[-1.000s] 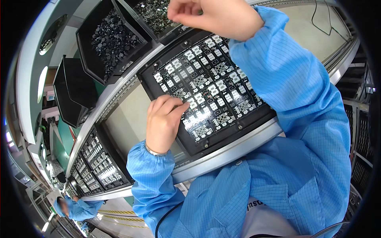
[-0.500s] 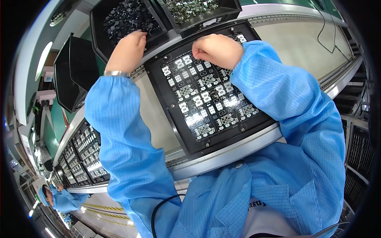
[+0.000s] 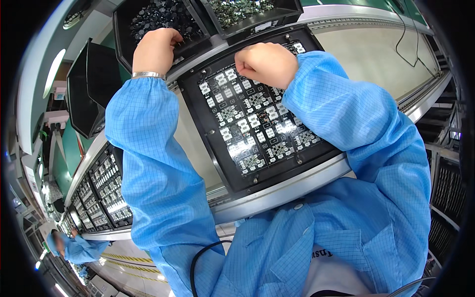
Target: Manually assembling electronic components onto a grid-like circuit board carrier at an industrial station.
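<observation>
My left hand (image 3: 154, 51) reaches over the near edge of a black bin (image 3: 122, 45) heaped with small dark round parts (image 3: 161, 19). Its fingers are curled in toward the thumb, and whatever they hold is too small to name. My right hand (image 3: 269, 61) hovers over the far part of a panel of circuit boards (image 3: 247, 106), its fingers pinched together just above the white parts. Those fingertips are partly hidden, so I cannot make out what is in them. The panel sits in a black frame (image 3: 213, 148) with screws along its edges.
Right of the first bin stands another black bin (image 3: 262, 25) full of small shiny parts. An empty-looking black bin (image 3: 89, 89) tilts at the left. More board panels (image 3: 101, 193) line the conveyor at lower left, where a co-worker (image 3: 74, 246) in blue stands. A cable (image 3: 418, 49) lies far right.
My left hand has moved a little farther away over the bin, its fingers curling more. My right hand and the board panel appear slightly farther left in the picture.
</observation>
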`<state>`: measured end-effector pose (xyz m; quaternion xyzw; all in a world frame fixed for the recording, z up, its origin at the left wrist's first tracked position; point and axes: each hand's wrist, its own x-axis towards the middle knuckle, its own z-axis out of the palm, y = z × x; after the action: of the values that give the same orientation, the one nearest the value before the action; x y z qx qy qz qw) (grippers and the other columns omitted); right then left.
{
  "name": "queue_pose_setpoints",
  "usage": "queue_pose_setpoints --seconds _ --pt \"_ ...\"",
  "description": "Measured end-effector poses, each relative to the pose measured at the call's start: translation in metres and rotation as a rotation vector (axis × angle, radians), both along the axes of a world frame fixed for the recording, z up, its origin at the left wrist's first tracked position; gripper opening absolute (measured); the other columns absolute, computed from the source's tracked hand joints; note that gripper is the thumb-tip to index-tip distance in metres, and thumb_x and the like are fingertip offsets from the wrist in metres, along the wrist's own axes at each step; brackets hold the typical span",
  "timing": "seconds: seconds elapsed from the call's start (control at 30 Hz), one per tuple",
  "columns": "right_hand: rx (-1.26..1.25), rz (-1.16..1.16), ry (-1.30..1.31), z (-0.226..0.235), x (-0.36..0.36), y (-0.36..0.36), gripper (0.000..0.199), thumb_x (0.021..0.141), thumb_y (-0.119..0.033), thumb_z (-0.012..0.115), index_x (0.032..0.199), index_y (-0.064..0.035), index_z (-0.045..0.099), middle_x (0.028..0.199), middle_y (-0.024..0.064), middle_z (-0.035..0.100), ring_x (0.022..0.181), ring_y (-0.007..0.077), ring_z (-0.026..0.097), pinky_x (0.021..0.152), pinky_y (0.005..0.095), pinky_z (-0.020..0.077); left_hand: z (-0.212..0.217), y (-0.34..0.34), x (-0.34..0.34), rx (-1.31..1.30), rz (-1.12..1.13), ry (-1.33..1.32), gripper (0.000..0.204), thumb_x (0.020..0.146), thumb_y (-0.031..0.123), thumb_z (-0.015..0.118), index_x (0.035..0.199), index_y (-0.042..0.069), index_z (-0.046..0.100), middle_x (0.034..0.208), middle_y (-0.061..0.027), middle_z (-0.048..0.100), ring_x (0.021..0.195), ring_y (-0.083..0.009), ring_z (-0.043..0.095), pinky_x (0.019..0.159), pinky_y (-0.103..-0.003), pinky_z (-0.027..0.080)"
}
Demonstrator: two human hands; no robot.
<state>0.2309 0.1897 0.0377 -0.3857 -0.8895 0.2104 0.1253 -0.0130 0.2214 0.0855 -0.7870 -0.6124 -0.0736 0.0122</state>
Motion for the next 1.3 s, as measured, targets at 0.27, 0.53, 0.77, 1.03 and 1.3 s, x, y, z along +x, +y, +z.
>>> queue_pose_setpoints --seconds 0.27,0.53,0.77,1.03,1.3 --pt "0.006 0.015 0.427 0.042 0.016 0.029 0.023 0.084 -0.016 0.065 0.102 -0.0041 0.058 0.069 0.0035 0.06 0.06 0.0084 0.054 0.05 0.0259 0.042 0.004 0.005 -0.006 -0.009 0.006 0.259 0.022 0.076 -0.003 0.061 0.096 0.006 0.068 0.088 -0.0113 0.066 0.083 -0.0253 0.064 0.075 -0.035 0.051" --pt "0.134 -0.12 0.128 0.041 0.029 0.099 0.022 0.08 -0.015 0.059 0.098 -0.0029 0.064 0.08 0.0156 0.066 0.074 0.0318 0.065 0.069 0.0387 0.0515 0.037 -0.03 0.028 -0.113 -0.04 -1.024 0.026 0.082 -0.006 0.058 0.106 0.002 0.061 0.083 -0.0045 0.06 0.084 -0.0174 0.066 0.073 -0.025 0.052" --pt "0.083 0.015 0.093 0.025 0.014 0.109 0.014 0.075 -0.012 0.061 0.083 -0.0069 0.071 0.082 0.0134 0.068 0.077 0.0293 0.066 0.072 0.0379 0.0516 0.017 -0.074 0.051 -0.434 -0.02 -1.345 0.03 0.081 -0.011 0.056 0.111 -0.003 0.056 0.095 -0.0056 0.057 0.089 -0.0188 0.065 0.077 -0.025 0.052" --pt "0.275 -0.034 0.236 0.042 0.028 0.09 0.013 0.073 -0.007 0.062 0.083 -0.0059 0.07 0.08 0.0119 0.068 0.078 0.0289 0.065 0.072 0.0374 0.0518 -0.011 -0.078 0.047 -0.55 0.062 -1.389 0.03 0.079 -0.008 0.061 0.108 -0.002 0.06 0.097 -0.0094 0.066 0.084 -0.0119 0.063 0.073 -0.022 0.05" --pt "0.08 -0.033 0.622 -0.052 0.021 0.179 0.017 0.074 0.0 0.06 0.089 -0.0049 0.067 0.079 0.0132 0.067 0.077 0.0284 0.066 0.07 0.0354 0.0517 -0.017 -0.067 0.056 -0.56 0.074 -1.335 0.026 0.08 -0.007 0.059 0.107 -0.003 0.06 0.094 -0.0117 0.067 0.082 -0.0148 0.065 0.072 -0.023 0.05"
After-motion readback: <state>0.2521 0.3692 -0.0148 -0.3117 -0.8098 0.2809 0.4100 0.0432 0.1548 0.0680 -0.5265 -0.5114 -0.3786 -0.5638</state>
